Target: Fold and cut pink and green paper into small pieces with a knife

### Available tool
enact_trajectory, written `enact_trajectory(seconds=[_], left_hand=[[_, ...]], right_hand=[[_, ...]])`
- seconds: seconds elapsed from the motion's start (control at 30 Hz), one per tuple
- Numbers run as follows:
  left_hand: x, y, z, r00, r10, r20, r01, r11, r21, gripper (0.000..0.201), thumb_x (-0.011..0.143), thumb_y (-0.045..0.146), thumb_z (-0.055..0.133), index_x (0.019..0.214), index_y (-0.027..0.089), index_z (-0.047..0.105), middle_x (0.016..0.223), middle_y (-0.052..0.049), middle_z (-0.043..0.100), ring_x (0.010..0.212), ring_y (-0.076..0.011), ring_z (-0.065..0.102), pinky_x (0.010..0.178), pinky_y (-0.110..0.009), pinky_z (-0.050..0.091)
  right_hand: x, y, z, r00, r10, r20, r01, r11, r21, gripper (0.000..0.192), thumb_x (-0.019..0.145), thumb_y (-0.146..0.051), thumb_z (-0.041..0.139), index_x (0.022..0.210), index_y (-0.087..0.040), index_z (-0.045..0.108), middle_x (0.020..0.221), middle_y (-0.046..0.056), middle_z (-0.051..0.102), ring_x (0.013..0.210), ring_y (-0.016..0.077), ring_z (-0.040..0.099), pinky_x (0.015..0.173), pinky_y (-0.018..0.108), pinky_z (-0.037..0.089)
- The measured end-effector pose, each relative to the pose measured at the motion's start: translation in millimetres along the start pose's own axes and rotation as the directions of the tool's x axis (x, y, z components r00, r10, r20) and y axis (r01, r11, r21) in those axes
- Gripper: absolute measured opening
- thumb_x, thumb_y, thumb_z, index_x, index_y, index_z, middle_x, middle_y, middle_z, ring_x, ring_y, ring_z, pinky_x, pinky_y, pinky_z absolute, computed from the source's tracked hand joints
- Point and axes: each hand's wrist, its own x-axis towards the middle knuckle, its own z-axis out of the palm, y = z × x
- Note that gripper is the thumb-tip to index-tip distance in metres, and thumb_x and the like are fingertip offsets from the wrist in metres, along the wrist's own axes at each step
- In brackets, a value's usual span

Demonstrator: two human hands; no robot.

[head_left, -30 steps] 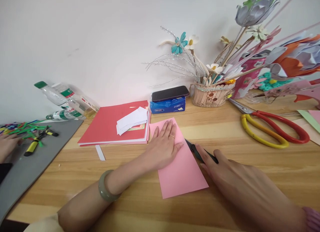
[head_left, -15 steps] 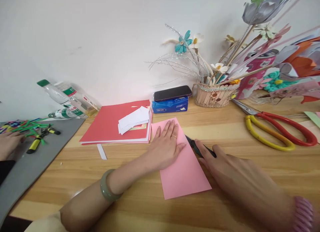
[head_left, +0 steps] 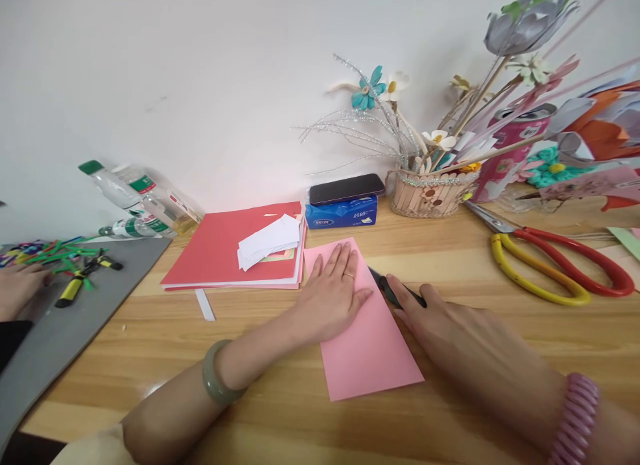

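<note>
A sheet of pink paper (head_left: 373, 358) lies on the wooden table, its long right edge slanting toward me. My left hand (head_left: 333, 295) rests flat on its upper part, fingers stretched out. My right hand (head_left: 450, 325) is closed around the black handle of a utility knife (head_left: 395, 293). The dark blade points away from me to the upper left and meets the paper's right edge. Whether the blade sits between layers of the paper or beside it, I cannot tell.
Left of the paper are a stack of red paper (head_left: 215, 245) with white slips (head_left: 267, 241) and a paper strip (head_left: 205, 305). Behind stand a blue tissue pack (head_left: 343, 213) with a phone (head_left: 347, 189) and a flower basket (head_left: 430, 197). Scissors (head_left: 550, 251) lie right. Another person's hand (head_left: 20, 291) is far left.
My right hand and the utility knife have slid slightly up and left along the paper's edge. My left hand stays pressed on the pink paper. The view has shifted very slightly.
</note>
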Motion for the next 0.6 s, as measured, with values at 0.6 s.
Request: enact_trajectory(seconds=[0.6], left_hand=[[-0.9,0.2,-1.0,1.0,0.013,-0.007,-0.014,1.0,-0.008,0.068,0.094,0.052,0.009,0.145,0.006,0.005,0.152,-0.011,0.0,0.139,-0.021,-0.005,0.113,-0.047,0.009]], right_hand=[[7.9,0.9,1.2,1.0,-0.016,-0.006,0.016,1.0,0.016,0.056,0.088,-0.007,0.034,0.142,-0.015,0.022,0.101,0.014,0.06,0.071,0.0212,0.066,0.053,0.032,0.051]])
